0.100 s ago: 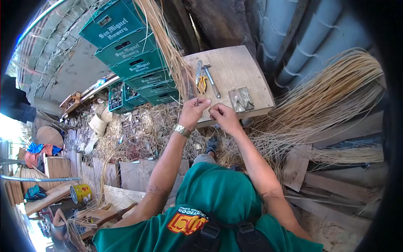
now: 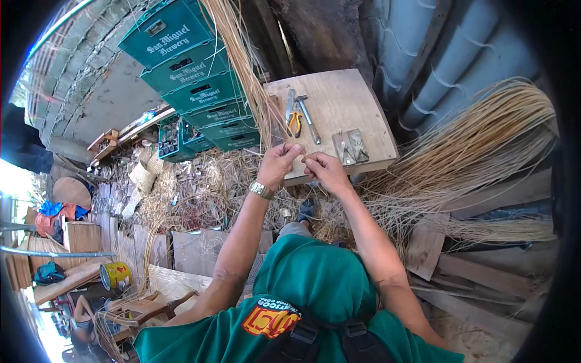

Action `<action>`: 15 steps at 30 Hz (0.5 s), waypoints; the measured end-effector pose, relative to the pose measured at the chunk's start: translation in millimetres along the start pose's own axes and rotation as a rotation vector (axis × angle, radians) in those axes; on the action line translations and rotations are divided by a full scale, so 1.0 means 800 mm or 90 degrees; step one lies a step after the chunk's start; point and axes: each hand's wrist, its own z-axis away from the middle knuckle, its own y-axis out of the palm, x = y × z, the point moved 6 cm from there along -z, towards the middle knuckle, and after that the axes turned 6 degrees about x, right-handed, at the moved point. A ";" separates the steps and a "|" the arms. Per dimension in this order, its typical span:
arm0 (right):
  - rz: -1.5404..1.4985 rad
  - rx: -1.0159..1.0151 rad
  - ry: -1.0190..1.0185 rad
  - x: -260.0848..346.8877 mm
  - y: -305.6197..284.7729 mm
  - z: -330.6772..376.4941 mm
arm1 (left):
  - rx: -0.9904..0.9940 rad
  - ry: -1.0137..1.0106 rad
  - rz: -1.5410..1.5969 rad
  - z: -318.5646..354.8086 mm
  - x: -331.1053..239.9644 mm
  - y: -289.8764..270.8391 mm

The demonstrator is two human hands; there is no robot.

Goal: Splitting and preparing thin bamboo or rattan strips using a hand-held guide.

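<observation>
My left hand (image 2: 279,164), with a metal watch (image 2: 261,190) on its wrist, is closed, thumb pressed against the fingers. Just right of it, my right hand (image 2: 328,172) is closed in a pinch. Between the fingertips runs a thin pale strip, too fine to make out fully. Both hands are over the near edge of a small wooden table (image 2: 339,91). Lying on it beyond them are a hammer (image 2: 310,121), pliers with yellow handles (image 2: 295,124) and a flat blade (image 2: 290,104). Two small metal plates (image 2: 350,147) with raised pieces lie near its right corner.
Long cane strands (image 2: 245,66) hang down left of the table, beside stacked green crates (image 2: 200,91). A large bundle of strands (image 2: 478,139) spreads at the right, over wooden planks (image 2: 484,275). Fibre scraps (image 2: 206,187) litter the floor. A yellow tin (image 2: 116,275) stands at lower left.
The view has shifted a little, so table and crates appear slightly lower and to the right. My hands keep nearly the same pose.
</observation>
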 end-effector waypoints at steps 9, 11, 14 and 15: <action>-0.063 0.059 0.070 -0.014 0.013 0.011 | 0.030 0.040 0.015 0.013 -0.042 0.005; -0.048 0.040 0.062 -0.017 0.005 0.018 | 0.039 0.063 -0.045 0.009 -0.083 0.012; 0.061 -0.002 0.096 -0.030 -0.014 0.043 | 0.084 0.117 -0.126 -0.014 -0.135 -0.003; 0.095 -0.011 0.096 -0.051 -0.027 0.054 | 0.091 0.121 -0.127 -0.023 -0.151 0.001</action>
